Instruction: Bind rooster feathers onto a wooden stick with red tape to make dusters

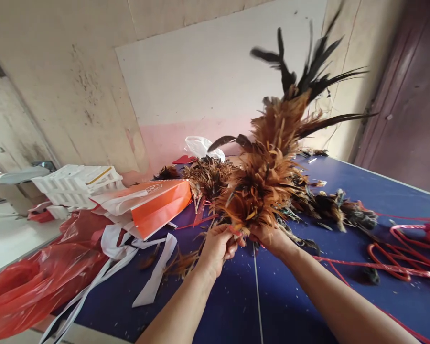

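Note:
A tall feather duster (268, 167), with brown feathers below and long black ones at the tip, leans up and to the right over the table. Its lower end is at my two hands. My left hand (220, 241) is closed, pinching at the base of the feathers. My right hand (268, 237) is wrapped round the bottom of the bundle, its fingers largely hidden by feathers. Behind it lies a bunch of brown feathers (209, 177), and to the right a heap of darker loose feathers (329, 208).
The blue table (232, 296) carries red cord (387, 255) at the right. On the left are an orange and white paper bag (161, 208), white strips (155, 272) and a red plastic bag (53, 267). A wall stands close behind; white foam trays (79, 184) are beyond the table's left.

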`<state>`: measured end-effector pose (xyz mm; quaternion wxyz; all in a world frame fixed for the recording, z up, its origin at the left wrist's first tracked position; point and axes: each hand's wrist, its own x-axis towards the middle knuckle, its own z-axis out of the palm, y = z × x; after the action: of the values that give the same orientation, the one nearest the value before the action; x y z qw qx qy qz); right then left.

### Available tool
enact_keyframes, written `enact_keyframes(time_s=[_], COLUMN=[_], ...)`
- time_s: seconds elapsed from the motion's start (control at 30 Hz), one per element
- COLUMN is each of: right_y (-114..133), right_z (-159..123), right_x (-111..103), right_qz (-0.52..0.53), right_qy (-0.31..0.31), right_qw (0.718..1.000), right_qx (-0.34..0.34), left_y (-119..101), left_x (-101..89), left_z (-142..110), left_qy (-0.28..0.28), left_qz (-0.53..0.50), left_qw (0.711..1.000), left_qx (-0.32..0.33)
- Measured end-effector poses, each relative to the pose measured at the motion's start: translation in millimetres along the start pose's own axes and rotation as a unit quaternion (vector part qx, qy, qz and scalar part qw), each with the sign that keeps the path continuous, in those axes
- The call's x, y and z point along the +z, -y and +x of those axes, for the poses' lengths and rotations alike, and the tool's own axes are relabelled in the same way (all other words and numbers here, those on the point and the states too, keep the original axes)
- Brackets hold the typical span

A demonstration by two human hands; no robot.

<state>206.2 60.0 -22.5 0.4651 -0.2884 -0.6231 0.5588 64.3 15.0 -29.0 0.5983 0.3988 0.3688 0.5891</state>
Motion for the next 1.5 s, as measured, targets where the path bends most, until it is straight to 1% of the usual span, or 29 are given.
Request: enact_keyframes(time_s=[0.1,0.2,0.37,0.47,0.57,0.63,0.73,0.8,0.87,0.93,1.0,1.07,1.13,1.17,1.23,1.3,1.33,1.37,1.43,1.47,1.5], right_y=[4.3,5.0,0.5,-0.5,0.6,1.1,0.5,0.7,2.9,7.9,15.3,22.8,27.2,27.6,24.6,19.0,16.3,14.3,12.6,12.7,13.1], right_z=[-3.4,-4.6,-4.7,-3.4,-0.1,2.8,5.8,5.9,4.1,0.6,-4.0,-8.3,-10.3,-10.1,-7.8,-5.3,-4.7,-4.9,-7.3,-8.9,-10.5], right_x=[1.3,-1.8,-3.8,-0.5,0.6,-2.7,-12.6,-18.3,-19.5,-14.5,-4.8,5.1,10.8,11.4,8.7,4.4,3.0,2.8,5.6,8.3,11.2], right_qz=[-0.074,-0.101,-0.125,-0.104,-0.057,-0.052,-0.097,-0.141,-0.197,-0.257,-0.314,-0.362,-0.381,-0.373,-0.326,-0.281,-0.279,-0.297,-0.37,-0.4,-0.414], right_qy=[-0.025,-0.053,-0.05,-0.038,-0.01,0.016,0.032,0.024,0.007,-0.021,-0.049,-0.063,-0.065,-0.061,-0.058,-0.075,-0.094,-0.119,-0.166,-0.177,-0.175], right_qw=[0.997,0.993,0.991,0.994,0.998,0.998,0.993,0.987,0.977,0.964,0.948,0.93,0.922,0.925,0.943,0.957,0.956,0.947,0.912,0.896,0.888], right_qx=[-0.012,-0.022,-0.009,-0.018,-0.022,0.008,0.061,0.076,0.082,0.07,0.033,-0.014,-0.039,-0.039,-0.018,-0.001,-0.002,-0.013,-0.056,-0.08,-0.102], left_y=[1.1,1.0,1.7,2.0,-0.4,-4.4,-13.2,-18.7,-21.6,-20.9,-17.3,-12.7,-9.1,-7.9,-6.9,-6.9,-6.9,-6.8,-6.1,-5.5,-4.7], left_x=[1.8,1.9,1.8,2.0,-2.1,-8.7,-22.6,-30.9,-35.7,-35.7,-31.6,-25.3,-18.9,-16.3,-12.9,-11.4,-11.1,-10.9,-10.5,-10.2,-9.8], left_z=[-1.5,-2.5,-2.8,-2.1,0.8,4.3,10.1,13.4,15.4,15.9,14.9,12.9,10.6,9.4,7.3,6.0,5.7,5.6,6.0,6.3,6.7], left_qy=[0.023,0.041,0.041,0.031,0.001,-0.033,-0.077,-0.096,-0.108,-0.112,-0.11,-0.111,-0.111,-0.108,-0.097,-0.086,-0.084,-0.086,-0.097,-0.105,-0.113], left_qz=[0.012,0.01,-0.012,-0.03,-0.04,-0.058,-0.103,-0.13,-0.144,-0.142,-0.122,-0.09,-0.06,-0.053,-0.05,-0.056,-0.056,-0.055,-0.051,-0.051,-0.054], left_qw=[0.999,0.999,0.998,0.999,0.999,0.998,0.991,0.986,0.982,0.982,0.985,0.988,0.99,0.991,0.993,0.994,0.994,0.994,0.993,0.992,0.99], left_qx=[-0.018,-0.032,-0.036,-0.024,0.003,0.023,0.042,0.051,0.054,0.056,0.06,0.062,0.058,0.056,0.05,0.047,0.046,0.046,0.051,0.054,0.058])
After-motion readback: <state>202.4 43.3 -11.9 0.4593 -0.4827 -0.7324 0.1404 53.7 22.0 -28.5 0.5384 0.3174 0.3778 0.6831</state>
